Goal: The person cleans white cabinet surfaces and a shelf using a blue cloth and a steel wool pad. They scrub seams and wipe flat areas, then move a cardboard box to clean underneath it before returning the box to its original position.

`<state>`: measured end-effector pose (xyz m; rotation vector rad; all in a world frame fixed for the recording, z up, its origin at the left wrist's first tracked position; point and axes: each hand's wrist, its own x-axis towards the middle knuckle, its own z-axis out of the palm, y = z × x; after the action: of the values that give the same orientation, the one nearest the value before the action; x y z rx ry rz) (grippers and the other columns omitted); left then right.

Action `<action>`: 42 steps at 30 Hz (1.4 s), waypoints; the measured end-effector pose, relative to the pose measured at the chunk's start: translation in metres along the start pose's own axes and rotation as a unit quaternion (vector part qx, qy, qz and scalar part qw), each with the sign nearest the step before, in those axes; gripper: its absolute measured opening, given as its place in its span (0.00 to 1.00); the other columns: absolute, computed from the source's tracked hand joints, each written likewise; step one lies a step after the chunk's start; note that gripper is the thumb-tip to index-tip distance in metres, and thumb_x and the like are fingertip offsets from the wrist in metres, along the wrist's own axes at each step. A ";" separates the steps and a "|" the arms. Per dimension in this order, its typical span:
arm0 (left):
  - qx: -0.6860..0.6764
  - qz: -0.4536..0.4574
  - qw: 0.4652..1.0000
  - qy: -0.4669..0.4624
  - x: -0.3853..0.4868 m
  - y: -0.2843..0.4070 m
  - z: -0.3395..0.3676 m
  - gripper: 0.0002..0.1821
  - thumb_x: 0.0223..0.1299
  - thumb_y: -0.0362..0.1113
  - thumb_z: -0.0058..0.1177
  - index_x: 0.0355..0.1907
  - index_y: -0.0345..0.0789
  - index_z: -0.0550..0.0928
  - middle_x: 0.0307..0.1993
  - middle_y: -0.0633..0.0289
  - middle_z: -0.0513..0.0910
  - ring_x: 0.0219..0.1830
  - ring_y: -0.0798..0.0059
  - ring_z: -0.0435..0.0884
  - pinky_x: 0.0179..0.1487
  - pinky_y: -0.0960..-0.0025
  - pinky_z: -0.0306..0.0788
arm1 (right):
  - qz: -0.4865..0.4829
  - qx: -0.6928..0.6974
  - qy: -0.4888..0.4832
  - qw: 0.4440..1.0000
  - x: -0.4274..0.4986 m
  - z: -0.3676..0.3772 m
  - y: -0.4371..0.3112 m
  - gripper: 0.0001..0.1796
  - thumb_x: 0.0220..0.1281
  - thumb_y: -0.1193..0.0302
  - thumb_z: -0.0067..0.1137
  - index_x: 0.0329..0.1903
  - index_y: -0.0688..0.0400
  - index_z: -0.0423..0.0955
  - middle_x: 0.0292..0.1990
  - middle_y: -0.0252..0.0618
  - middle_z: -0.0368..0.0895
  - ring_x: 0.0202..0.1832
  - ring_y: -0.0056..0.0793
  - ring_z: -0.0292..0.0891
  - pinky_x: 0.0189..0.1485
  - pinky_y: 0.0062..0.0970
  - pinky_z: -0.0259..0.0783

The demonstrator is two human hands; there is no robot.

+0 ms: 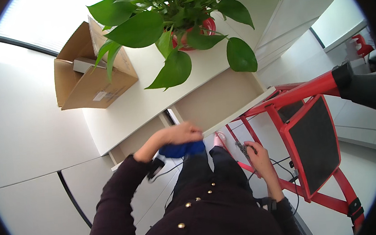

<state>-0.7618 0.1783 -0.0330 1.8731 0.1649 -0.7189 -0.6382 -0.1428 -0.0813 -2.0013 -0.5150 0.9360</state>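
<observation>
My left hand (184, 133) is blurred and bent into a fist at the near corner of a pulled-out drawer (218, 98). A blue cloth (181, 150) hangs right under it and appears gripped, though the fingers around it are hidden. Between thumb and fingers, my right hand (260, 159) pinches a dark grey, fuzzy piece of material (242, 149), apart from the drawer and beside a red ladder frame. The drawer shows a bare beige bottom. A second drawer (141, 136) to the left is also pulled out, partly covered by my left forearm.
A red stepladder (311, 147) with black treads stands close on my right. On the white cabinet top (124, 118) are an opened cardboard box (95, 88) and a leafy plant in a red pot (209, 26). Thin black cables (169, 171) run near both wrists.
</observation>
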 end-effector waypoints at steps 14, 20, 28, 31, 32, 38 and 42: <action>-0.246 -0.426 0.817 0.300 -0.196 -0.185 0.260 0.18 0.59 0.43 0.50 0.45 0.33 0.83 0.35 0.59 0.84 0.36 0.73 0.81 0.43 0.68 0.74 | -0.144 -0.041 -0.132 0.980 0.056 0.047 -0.033 0.14 0.64 0.68 0.52 0.47 0.63 0.78 0.37 0.46 0.83 0.37 0.31 0.79 0.42 0.27 0.73; -0.338 -0.284 0.811 0.384 -0.176 -0.152 0.234 0.19 0.63 0.42 0.48 0.51 0.36 0.81 0.35 0.62 0.82 0.35 0.75 0.79 0.43 0.70 0.74 | -0.138 -0.066 -0.163 0.975 0.055 0.059 -0.053 0.15 0.66 0.66 0.53 0.47 0.62 0.79 0.36 0.40 0.85 0.39 0.23 0.79 0.44 0.23 0.72; 0.082 -0.218 0.682 0.693 -0.251 0.005 -0.003 0.52 0.54 0.46 0.59 0.75 0.44 0.43 0.24 0.42 0.80 0.28 0.39 0.79 0.35 0.48 0.73 | -0.105 -0.068 -0.143 0.982 0.053 0.059 -0.056 0.16 0.65 0.64 0.54 0.46 0.65 0.79 0.35 0.39 0.84 0.38 0.22 0.77 0.43 0.23 0.72; 0.180 -0.332 0.645 0.665 -0.280 -0.012 -0.094 0.53 0.51 0.49 0.61 0.74 0.40 0.45 0.30 0.45 0.83 0.35 0.46 0.82 0.42 0.53 0.76 | -0.143 -0.052 -0.117 0.981 0.044 0.064 -0.073 0.15 0.65 0.67 0.53 0.46 0.65 0.80 0.38 0.41 0.85 0.41 0.24 0.79 0.46 0.24 0.73; 0.175 -0.362 0.650 0.644 -0.290 -0.025 -0.113 0.53 0.50 0.50 0.61 0.74 0.40 0.48 0.37 0.46 0.84 0.41 0.50 0.83 0.47 0.56 0.76 | -0.140 -0.039 -0.114 0.983 0.045 0.068 -0.070 0.15 0.65 0.67 0.53 0.46 0.65 0.79 0.38 0.41 0.85 0.41 0.24 0.79 0.46 0.24 0.73; 0.171 -0.298 0.631 0.696 -0.299 -0.094 -0.136 0.18 0.54 0.51 0.59 0.38 0.39 0.81 0.37 0.49 0.84 0.41 0.49 0.82 0.44 0.53 0.74 | -0.122 -0.004 -0.050 0.991 0.037 0.065 -0.060 0.15 0.66 0.66 0.53 0.47 0.64 0.80 0.37 0.39 0.84 0.39 0.22 0.77 0.43 0.24 0.72; 0.194 -0.294 0.581 0.733 -0.335 -0.102 -0.104 0.14 0.55 0.48 0.58 0.37 0.40 0.82 0.33 0.51 0.84 0.38 0.50 0.82 0.40 0.52 0.74 | -0.113 0.043 -0.043 0.992 0.041 0.073 -0.038 0.15 0.66 0.66 0.54 0.47 0.63 0.80 0.36 0.37 0.84 0.38 0.20 0.76 0.44 0.23 0.71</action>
<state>-1.0349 0.3847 0.0951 2.3651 1.8793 0.7155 -0.6692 -0.0574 -0.0939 -1.7873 -0.7218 0.8912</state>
